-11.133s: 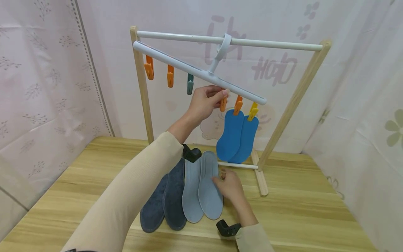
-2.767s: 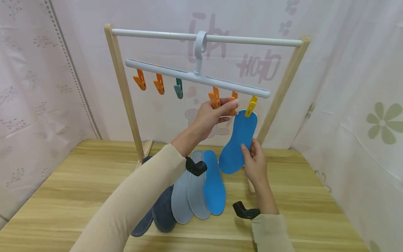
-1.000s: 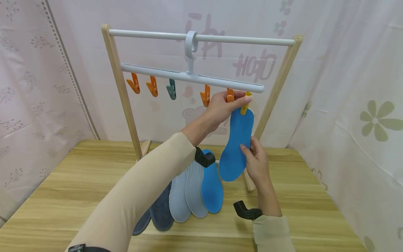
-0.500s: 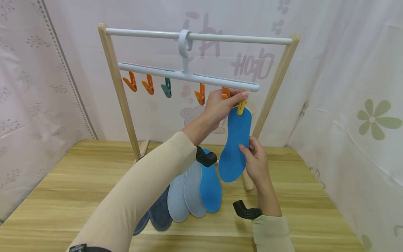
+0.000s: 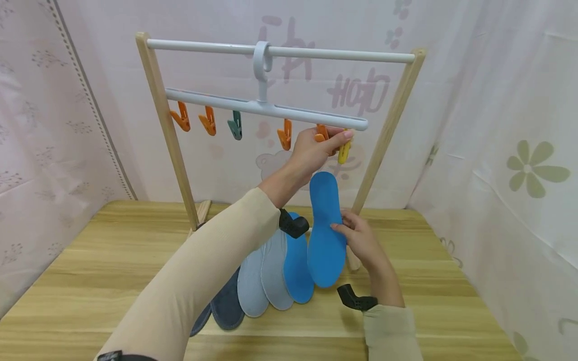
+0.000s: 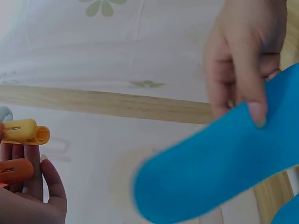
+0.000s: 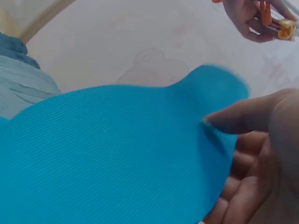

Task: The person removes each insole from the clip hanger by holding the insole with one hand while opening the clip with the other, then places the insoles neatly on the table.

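My left hand [image 5: 311, 150] pinches the yellow clothespin [image 5: 344, 152] at the right end of the white clip hanger [image 5: 311, 115]. An orange clothespin [image 5: 320, 133] sits against that hand's fingers. Below, my right hand [image 5: 363, 240] grips a blue insole [image 5: 326, 250] by its right edge, thumb on the front face and fingers behind. The insole's narrow top is apart from the yellow clothespin, with a gap seen in the head and left wrist views. Another blue insole [image 5: 298, 276] lies on the table, overlapping a grey insole [image 5: 276, 273].
The hanger hooks over the white rod [image 5: 343, 54] of a wooden-legged rack [image 5: 390, 130]. Several clothespins hang along it, including a green one [image 5: 235, 125]. A second grey insole [image 5: 252, 288] and dark insoles [image 5: 227, 306] lie on the wooden table [image 5: 113, 281], partly behind my left arm.
The held blue insole has come out of the yellow clothespin and moved down with my right hand. Earlier, my left hand shifted from the orange clothespins to the yellow one; the first blue insole went onto the table.
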A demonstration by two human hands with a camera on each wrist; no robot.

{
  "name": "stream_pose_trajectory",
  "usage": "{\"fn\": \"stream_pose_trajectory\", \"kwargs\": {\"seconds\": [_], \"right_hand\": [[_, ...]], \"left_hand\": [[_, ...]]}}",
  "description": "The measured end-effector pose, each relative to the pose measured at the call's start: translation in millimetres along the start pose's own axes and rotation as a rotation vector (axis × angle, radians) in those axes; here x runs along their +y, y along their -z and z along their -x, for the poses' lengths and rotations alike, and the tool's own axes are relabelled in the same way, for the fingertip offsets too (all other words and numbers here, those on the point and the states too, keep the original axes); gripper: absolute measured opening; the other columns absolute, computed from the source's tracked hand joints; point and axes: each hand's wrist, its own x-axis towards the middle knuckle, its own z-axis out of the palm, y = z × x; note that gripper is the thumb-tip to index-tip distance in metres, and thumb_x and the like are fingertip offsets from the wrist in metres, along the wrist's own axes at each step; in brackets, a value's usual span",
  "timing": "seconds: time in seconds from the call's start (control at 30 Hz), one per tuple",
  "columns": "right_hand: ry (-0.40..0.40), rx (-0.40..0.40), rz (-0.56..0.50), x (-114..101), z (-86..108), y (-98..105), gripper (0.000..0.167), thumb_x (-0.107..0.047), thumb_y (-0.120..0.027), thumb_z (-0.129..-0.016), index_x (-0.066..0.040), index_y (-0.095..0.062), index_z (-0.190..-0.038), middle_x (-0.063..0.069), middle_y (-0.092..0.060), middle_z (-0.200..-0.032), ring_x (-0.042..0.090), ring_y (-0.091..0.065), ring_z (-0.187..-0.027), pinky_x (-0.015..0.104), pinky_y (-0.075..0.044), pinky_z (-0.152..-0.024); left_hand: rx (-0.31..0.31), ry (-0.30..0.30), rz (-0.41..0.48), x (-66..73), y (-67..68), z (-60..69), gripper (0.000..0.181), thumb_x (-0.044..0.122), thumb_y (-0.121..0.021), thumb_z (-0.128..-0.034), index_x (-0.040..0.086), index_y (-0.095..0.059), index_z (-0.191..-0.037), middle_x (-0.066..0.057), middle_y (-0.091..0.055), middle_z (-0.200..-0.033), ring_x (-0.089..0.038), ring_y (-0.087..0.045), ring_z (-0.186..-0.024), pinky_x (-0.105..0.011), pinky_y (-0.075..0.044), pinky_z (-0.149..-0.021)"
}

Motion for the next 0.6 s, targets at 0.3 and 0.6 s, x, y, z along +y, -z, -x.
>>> {"fn": "stream_pose_trajectory", "kwargs": {"seconds": [0.3, 0.6], "right_hand": [[-0.078, -0.115, 0.001, 17, -5.2, -3, 0.051, -0.016, -0.051, -0.105, 0.006, -0.039, -0.150, 0.028, -0.057, -0.142, 0.039, -0.059, -0.130, 0.046, -0.052, -0.108], [-0.150, -0.126, 0.004, 32, -10.3, -13, 0.051, -0.015, -0.051, -0.105, 0.006, -0.040, -0.149, 0.028, -0.055, -0.142, 0.037, -0.061, -0.127, 0.046, -0.056, -0.102]], "left_hand": [[-0.054, 0.013, -0.020, 0.9, 2.3, 1.4, 0.032, 0.031, -0.068, -0.0969, 0.010, -0.069, -0.121, -0.005, -0.068, -0.112, -0.018, -0.062, -0.100, -0.023, -0.056, -0.090], [-0.158, 0.036, -0.095, -2.6, 1.5, 3.5, 0.036, 0.032, -0.070, -0.0961, 0.012, -0.068, -0.126, -0.005, -0.071, -0.118, -0.015, -0.069, -0.104, -0.022, -0.058, -0.088]]}}
